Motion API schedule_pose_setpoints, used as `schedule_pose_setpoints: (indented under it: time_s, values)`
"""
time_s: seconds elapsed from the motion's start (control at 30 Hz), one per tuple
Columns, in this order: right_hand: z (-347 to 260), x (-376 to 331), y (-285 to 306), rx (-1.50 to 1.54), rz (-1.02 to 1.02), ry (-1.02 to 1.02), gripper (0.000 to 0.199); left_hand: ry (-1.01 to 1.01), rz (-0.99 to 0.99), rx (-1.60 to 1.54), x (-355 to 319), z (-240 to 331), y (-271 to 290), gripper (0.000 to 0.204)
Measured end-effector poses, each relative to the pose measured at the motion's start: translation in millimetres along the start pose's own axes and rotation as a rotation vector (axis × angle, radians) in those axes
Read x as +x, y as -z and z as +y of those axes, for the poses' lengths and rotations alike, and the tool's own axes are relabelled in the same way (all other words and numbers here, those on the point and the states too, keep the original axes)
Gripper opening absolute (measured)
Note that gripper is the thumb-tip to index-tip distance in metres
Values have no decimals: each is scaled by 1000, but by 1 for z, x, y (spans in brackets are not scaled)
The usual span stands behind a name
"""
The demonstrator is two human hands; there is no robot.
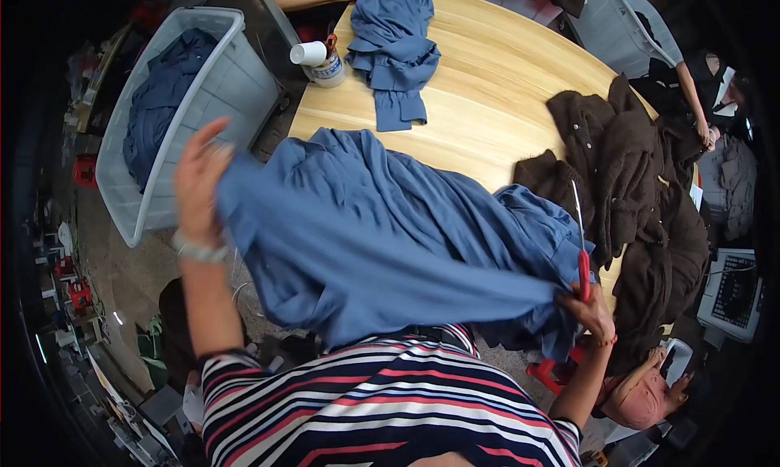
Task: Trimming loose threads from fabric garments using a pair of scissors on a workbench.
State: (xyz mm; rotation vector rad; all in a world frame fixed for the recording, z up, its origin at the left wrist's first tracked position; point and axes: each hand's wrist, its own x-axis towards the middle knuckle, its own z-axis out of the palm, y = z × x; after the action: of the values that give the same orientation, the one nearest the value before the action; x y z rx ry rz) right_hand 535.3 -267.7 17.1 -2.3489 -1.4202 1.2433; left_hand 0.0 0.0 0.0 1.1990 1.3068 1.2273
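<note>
Stretching sideways in the head view, the blue garment [382, 280] is partly borne by the tabletop [479, 134], presumably easing its weight. Its gathered end and the scissors [584, 273] are clamped by the right hand [591, 308]; the left hand's [199, 182] blurred grip cannot be told.

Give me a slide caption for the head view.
Blue garment spread between a blurred left hand and the right hand, which also holds red-handled scissors, at a wood-grain table.

Scissors [584, 273] and brown garments [621, 154] show a clothing workshop.
</note>
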Motion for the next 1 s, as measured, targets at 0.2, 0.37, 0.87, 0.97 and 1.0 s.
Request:
schedule_pose_setpoints:
  time_s: [0.2,0.37,0.87,0.97,1.0]
  values:
    - [-7,4,-28,-52,444,-128,29,121,-179,282,-76,-89,-48,55]
    - [-19,-21,-40,-283,631,-103,19,-122,-425,725,-138,-91,-46,47]
    - [-119,-10,-86,-243,279,444,43,821,-164,-503,-73,-107,-117,33]
    - [-122,-6,-91,-270,199,483,37,818,-415,-80,-74,-92,-121,23]
    - [-124,-4,-93,-275,176,537,37,733,-341,-49,-72,-102,-119,21]
